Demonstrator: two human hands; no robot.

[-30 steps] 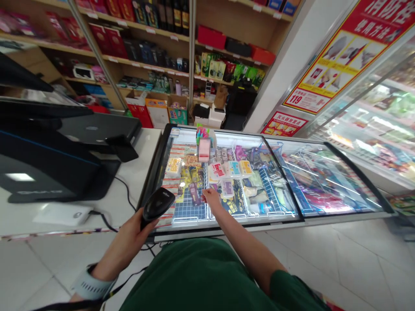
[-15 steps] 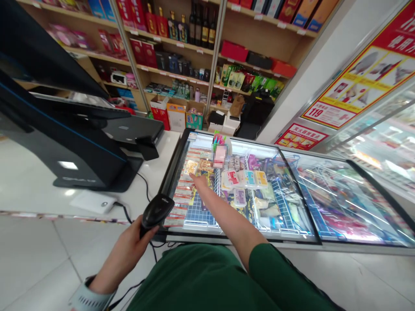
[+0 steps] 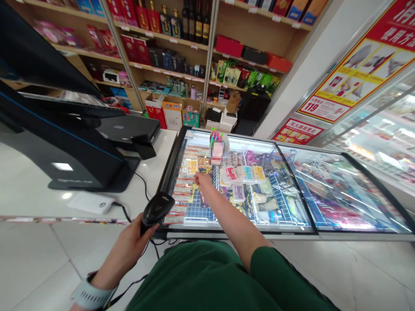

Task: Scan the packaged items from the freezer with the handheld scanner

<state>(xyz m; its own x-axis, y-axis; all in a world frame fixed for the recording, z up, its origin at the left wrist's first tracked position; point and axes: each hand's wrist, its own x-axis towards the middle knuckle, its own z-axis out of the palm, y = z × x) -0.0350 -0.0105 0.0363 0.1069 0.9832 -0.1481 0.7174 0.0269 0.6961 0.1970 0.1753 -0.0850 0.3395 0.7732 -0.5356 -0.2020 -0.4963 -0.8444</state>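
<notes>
My left hand (image 3: 131, 239) is wrapped round the grip of a black handheld barcode scanner (image 3: 158, 208), its head pointing up and right beside the freezer's left edge. My right hand (image 3: 203, 180) is over the glass top of the freezer, fingers curled in, with nothing visible in them. Just off its fingertips lies a small pack with a yellow label (image 3: 191, 166). To its right, on the glass, sit clear tubs with red (image 3: 231, 173), blue (image 3: 247, 172), orange (image 3: 259, 173) and purple (image 3: 238, 192) labels.
A chest freezer (image 3: 240, 229) with frozen goods under glass extends right. On the left counter (image 3: 152, 175) stand a dark checkout terminal (image 3: 90, 160) and a corded white box (image 3: 90, 203). A partly blurred container with colourful sticks (image 3: 214, 137) stands behind my right hand.
My right hand has drawn back a little to the right from the yellow-labelled pack, and its label shows more clearly. My left hand keeps the scanner in place. The view has shifted slightly.
</notes>
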